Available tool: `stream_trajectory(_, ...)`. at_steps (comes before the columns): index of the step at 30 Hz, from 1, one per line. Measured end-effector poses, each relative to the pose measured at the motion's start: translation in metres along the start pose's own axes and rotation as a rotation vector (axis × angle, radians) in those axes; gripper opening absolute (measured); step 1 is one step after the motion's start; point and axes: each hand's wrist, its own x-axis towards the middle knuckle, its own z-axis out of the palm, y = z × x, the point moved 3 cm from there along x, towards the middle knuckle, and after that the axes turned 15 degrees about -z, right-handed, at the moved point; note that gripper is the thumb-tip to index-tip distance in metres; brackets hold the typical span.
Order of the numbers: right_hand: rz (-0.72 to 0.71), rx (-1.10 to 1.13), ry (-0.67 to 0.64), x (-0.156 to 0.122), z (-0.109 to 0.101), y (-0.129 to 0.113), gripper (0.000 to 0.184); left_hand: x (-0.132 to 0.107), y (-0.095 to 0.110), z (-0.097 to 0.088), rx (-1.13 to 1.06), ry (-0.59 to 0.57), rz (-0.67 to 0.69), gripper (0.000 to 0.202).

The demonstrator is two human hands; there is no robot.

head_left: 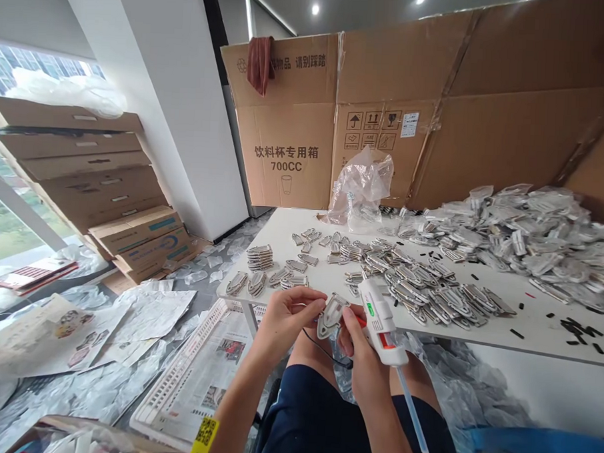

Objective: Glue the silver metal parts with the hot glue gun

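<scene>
Over my lap, the fingers of my left hand (295, 313) are closed on a small silver boat-shaped metal frame (333, 316) with a cut-out window. My right hand (358, 336) has its thumb at the frame's right edge. It also grips a white glue gun (378, 313) with an orange trigger; its handle is mostly hidden by the hand. The gun's nozzle points up toward the table, and a clear glue stick (413, 408) sticks out of its rear. Just beyond my hands, a heap of similar frames (424, 285) lies on the white table (282, 229).
Stacked frames (259, 258) stand at the table's left. Bagged pieces (536, 237) pile up at the right, near black strips (580, 332). Cardboard (291, 126) walls the back. A plastic basket (175, 374) holds newspaper at lower left. Plastic bags (136, 353) litter the floor.
</scene>
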Motion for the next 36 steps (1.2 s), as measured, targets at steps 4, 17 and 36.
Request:
stream_trajectory(4,0.028,-0.026,0.047,0.005,-0.007,0.007,0.042,0.001,0.004,-0.006,0.073,0.159,0.089,0.022)
stream_trajectory(17,0.073,-0.114,0.158,0.008,-0.005,0.007,0.044,0.0,0.006,0.018,0.7,0.253,0.306,0.027)
stream_trajectory(36,-0.1,0.032,0.39,0.035,-0.052,0.003,0.027,0.107,-0.013,0.082,1.24,0.242,0.32,0.047)
